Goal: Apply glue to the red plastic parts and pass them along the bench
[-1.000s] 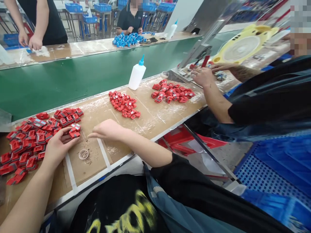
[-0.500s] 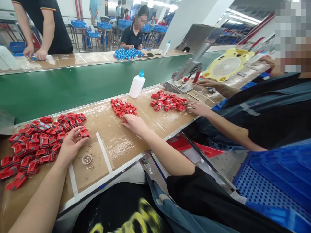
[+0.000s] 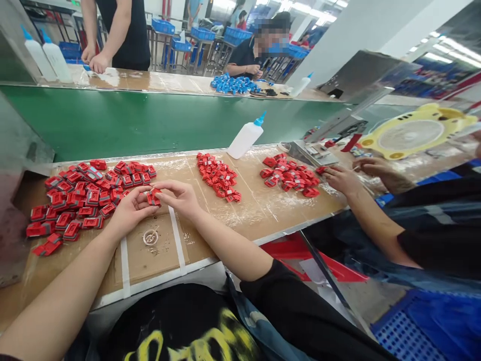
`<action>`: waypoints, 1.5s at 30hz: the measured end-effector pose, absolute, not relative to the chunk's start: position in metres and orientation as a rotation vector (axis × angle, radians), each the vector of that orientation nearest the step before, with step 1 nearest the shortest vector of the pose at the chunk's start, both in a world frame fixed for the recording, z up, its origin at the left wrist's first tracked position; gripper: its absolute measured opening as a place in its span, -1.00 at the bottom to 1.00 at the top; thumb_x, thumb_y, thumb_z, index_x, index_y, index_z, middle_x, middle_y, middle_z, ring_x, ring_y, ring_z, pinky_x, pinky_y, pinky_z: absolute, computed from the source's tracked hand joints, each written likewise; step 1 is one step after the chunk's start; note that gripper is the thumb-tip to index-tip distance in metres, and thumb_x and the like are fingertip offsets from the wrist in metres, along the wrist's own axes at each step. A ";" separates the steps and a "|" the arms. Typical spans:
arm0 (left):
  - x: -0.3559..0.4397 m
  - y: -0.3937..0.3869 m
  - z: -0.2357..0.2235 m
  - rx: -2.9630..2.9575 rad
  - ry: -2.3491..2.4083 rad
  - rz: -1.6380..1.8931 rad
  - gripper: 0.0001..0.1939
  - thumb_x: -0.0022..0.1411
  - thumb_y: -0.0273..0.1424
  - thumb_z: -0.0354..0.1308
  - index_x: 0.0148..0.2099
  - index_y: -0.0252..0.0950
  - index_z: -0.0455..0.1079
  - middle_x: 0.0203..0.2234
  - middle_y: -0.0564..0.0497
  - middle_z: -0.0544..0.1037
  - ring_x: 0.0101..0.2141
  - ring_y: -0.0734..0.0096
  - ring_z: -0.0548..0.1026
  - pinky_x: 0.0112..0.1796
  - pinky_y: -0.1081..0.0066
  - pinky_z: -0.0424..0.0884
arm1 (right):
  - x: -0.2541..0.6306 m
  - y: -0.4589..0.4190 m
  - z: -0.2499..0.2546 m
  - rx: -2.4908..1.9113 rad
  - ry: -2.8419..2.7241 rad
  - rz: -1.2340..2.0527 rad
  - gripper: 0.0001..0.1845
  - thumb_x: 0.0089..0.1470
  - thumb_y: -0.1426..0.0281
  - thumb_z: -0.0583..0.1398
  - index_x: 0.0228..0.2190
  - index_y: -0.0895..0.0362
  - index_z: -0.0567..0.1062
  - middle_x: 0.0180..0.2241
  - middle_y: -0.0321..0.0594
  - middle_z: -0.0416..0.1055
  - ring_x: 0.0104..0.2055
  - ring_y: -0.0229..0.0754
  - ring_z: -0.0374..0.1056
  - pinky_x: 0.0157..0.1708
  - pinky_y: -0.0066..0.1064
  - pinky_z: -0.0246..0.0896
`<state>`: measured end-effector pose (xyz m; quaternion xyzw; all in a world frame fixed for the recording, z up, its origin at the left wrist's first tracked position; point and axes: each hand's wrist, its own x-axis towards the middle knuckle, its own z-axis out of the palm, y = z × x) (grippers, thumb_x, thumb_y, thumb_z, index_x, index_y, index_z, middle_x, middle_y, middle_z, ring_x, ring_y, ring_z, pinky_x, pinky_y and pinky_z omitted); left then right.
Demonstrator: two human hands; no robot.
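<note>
My left hand is closed on a small red plastic part with grey trim, pinched between thumb and fingers just above the table. On its other side my right hand is closed, its thumb and fingertips pressed to the same part. Any smaller piece inside that pinch is hidden. Left of my hands spreads a large pile of red and grey plastic parts. To the right lies a pile of smaller red plastic pieces. A small round dish sits on the table below my hands.
A white squeeze bottle with a blue tip stands behind the middle pile. Another red pile lies near a co-worker's hand. Beyond runs a green conveyor belt. A yellow fan is at right.
My right hand reached to the middle red pile and came back left to the part in my left hand. The co-worker's hand went to the nearby red pile, then back towards the press.
</note>
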<state>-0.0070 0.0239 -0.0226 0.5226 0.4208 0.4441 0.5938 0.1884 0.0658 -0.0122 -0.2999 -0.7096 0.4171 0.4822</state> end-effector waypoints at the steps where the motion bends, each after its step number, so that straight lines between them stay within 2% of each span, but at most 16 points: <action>1: -0.006 0.024 -0.022 1.208 0.973 1.030 -0.34 0.09 -0.24 0.46 0.18 -0.22 0.34 -0.04 -0.14 0.64 -0.10 0.13 0.66 -0.06 0.13 0.62 | 0.189 0.065 -0.016 -0.739 -1.711 1.041 -0.73 0.17 0.21 0.33 -0.15 0.08 0.63 -0.05 -0.11 0.61 0.05 -0.09 0.53 0.18 -0.13 0.37; 7: -0.002 0.021 -0.020 1.115 0.938 1.020 -0.29 0.09 -0.26 0.46 0.25 -0.23 0.37 -0.08 -0.16 0.66 -0.07 0.09 0.65 -0.04 0.12 0.61 | 0.185 0.062 -0.027 -0.742 -1.681 1.079 -0.65 0.20 0.15 0.31 -0.03 0.02 0.60 0.02 -0.11 0.58 0.13 -0.07 0.48 0.20 -0.11 0.38; 10: -0.001 0.021 -0.021 1.103 0.943 1.026 -0.32 0.07 -0.27 0.47 0.22 -0.24 0.41 -0.09 -0.15 0.67 -0.08 0.11 0.65 -0.04 0.14 0.60 | 0.185 0.062 -0.025 -0.727 -1.798 0.991 -0.69 0.28 0.15 0.23 -0.04 -0.01 0.62 0.02 -0.12 0.56 0.15 -0.09 0.45 0.21 -0.12 0.37; 16: -0.006 0.024 -0.026 1.116 0.928 1.032 -0.32 0.05 -0.27 0.49 0.21 -0.20 0.44 -0.13 -0.12 0.68 -0.11 0.11 0.67 -0.03 0.11 0.61 | 0.197 0.066 -0.022 -0.626 -1.953 0.856 -0.77 0.30 0.29 0.23 -0.08 0.01 0.64 0.00 -0.15 0.60 0.25 -0.05 0.39 0.29 -0.02 0.30; 19: -0.008 0.025 -0.028 1.088 0.942 1.007 -0.31 0.05 -0.25 0.50 0.23 -0.21 0.45 -0.08 -0.12 0.68 -0.03 0.05 0.64 0.03 0.08 0.57 | 0.201 0.072 -0.027 -0.607 -2.073 0.790 -0.76 0.31 0.33 0.21 -0.05 -0.02 0.64 0.07 -0.20 0.57 0.31 -0.04 0.32 0.33 0.02 0.26; 22: -0.009 0.026 -0.027 1.010 0.953 1.009 -0.39 0.13 -0.17 0.44 0.20 -0.21 0.49 -0.01 -0.14 0.65 -0.05 0.05 0.64 -0.01 0.09 0.60 | 0.203 0.075 -0.030 -0.521 -2.192 0.731 -0.70 0.35 0.39 0.15 0.02 -0.04 0.60 0.17 -0.27 0.49 0.37 -0.10 0.23 0.38 0.00 0.19; 25: -0.009 0.026 -0.025 0.997 0.968 1.019 -0.43 0.14 -0.14 0.42 0.15 -0.26 0.52 -0.01 -0.17 0.65 -0.04 0.06 0.63 -0.02 0.12 0.60 | 0.201 0.070 -0.025 -0.482 -2.204 0.724 -0.58 0.39 0.44 0.08 0.19 -0.08 0.45 0.23 -0.27 0.43 0.39 -0.16 0.21 0.42 -0.03 0.09; 27: -0.009 0.025 -0.023 1.005 0.970 0.987 -0.43 0.12 -0.15 0.44 0.14 -0.27 0.52 -0.03 -0.17 0.65 -0.04 0.09 0.63 -0.02 0.16 0.59 | 0.199 0.065 -0.021 -0.484 -2.179 0.789 -0.42 0.38 0.41 0.10 0.36 -0.08 0.20 0.28 -0.20 0.37 0.40 -0.16 0.18 0.44 -0.04 0.03; 29: -0.007 0.024 -0.021 1.017 0.985 0.972 -0.40 0.10 -0.18 0.47 0.15 -0.26 0.51 -0.03 -0.17 0.65 -0.04 0.11 0.62 -0.02 0.20 0.58 | 0.197 0.063 -0.017 -0.443 -2.195 0.877 -0.20 0.32 0.32 0.21 0.43 -0.04 -0.02 0.38 -0.09 0.20 0.46 -0.09 0.06 0.45 -0.04 -0.03; 30: -0.005 0.023 -0.020 1.038 0.996 0.981 -0.40 0.08 -0.19 0.48 0.15 -0.26 0.50 -0.02 -0.16 0.64 -0.03 0.12 0.61 -0.01 0.21 0.57 | 0.196 0.063 -0.016 -0.409 -2.221 0.906 -0.13 0.28 0.27 0.25 0.44 -0.02 -0.05 0.42 -0.05 0.09 0.48 -0.06 -0.01 0.45 -0.04 -0.04; 32: -0.001 0.022 -0.018 1.111 1.012 1.029 -0.42 0.07 -0.21 0.49 0.12 -0.26 0.51 0.02 -0.15 0.62 0.01 0.12 0.59 0.00 0.23 0.55 | 0.194 0.068 -0.017 -0.355 -2.290 0.899 -0.14 0.24 0.22 0.29 0.41 0.00 0.05 0.46 -0.01 -0.03 0.50 -0.03 -0.06 0.45 -0.05 -0.05; 36: 0.006 0.021 -0.017 1.239 1.032 1.121 -0.48 0.06 -0.24 0.49 0.05 -0.30 0.52 -0.05 -0.12 0.63 -0.08 0.18 0.60 -0.11 0.30 0.57 | 0.195 0.082 -0.018 -0.299 -2.374 0.760 -0.36 0.28 0.26 0.26 0.31 0.00 0.25 0.40 -0.03 0.14 0.45 -0.08 0.07 0.43 -0.05 0.00; 39: 0.008 0.020 -0.015 1.290 1.048 1.162 -0.53 0.05 -0.26 0.49 -0.01 -0.32 0.51 -0.18 -0.08 0.63 -0.19 0.24 0.60 -0.20 0.35 0.56 | 0.200 0.084 -0.013 -0.216 -2.377 0.722 -0.37 0.28 0.29 0.25 0.32 -0.01 0.26 0.42 -0.04 0.10 0.45 -0.07 0.08 0.42 -0.09 0.04; 42: 0.006 0.019 -0.012 1.322 1.061 1.186 -0.54 0.03 -0.26 0.50 -0.05 -0.32 0.52 -0.18 -0.08 0.63 -0.17 0.24 0.60 -0.19 0.38 0.55 | 0.204 0.080 -0.010 -0.182 -2.304 0.751 -0.34 0.26 0.31 0.28 0.32 0.03 0.26 0.44 0.02 0.04 0.46 -0.03 0.05 0.40 -0.09 0.08; 45: 0.002 0.020 -0.012 1.237 1.019 1.160 -0.45 0.04 -0.24 0.49 0.05 -0.29 0.47 -0.16 -0.08 0.65 -0.18 0.25 0.62 -0.19 0.36 0.57 | 0.205 0.076 -0.012 -0.214 -2.211 0.714 -0.54 0.30 0.37 0.23 0.20 0.05 0.42 0.36 0.02 0.20 0.38 -0.06 0.20 0.33 -0.11 0.22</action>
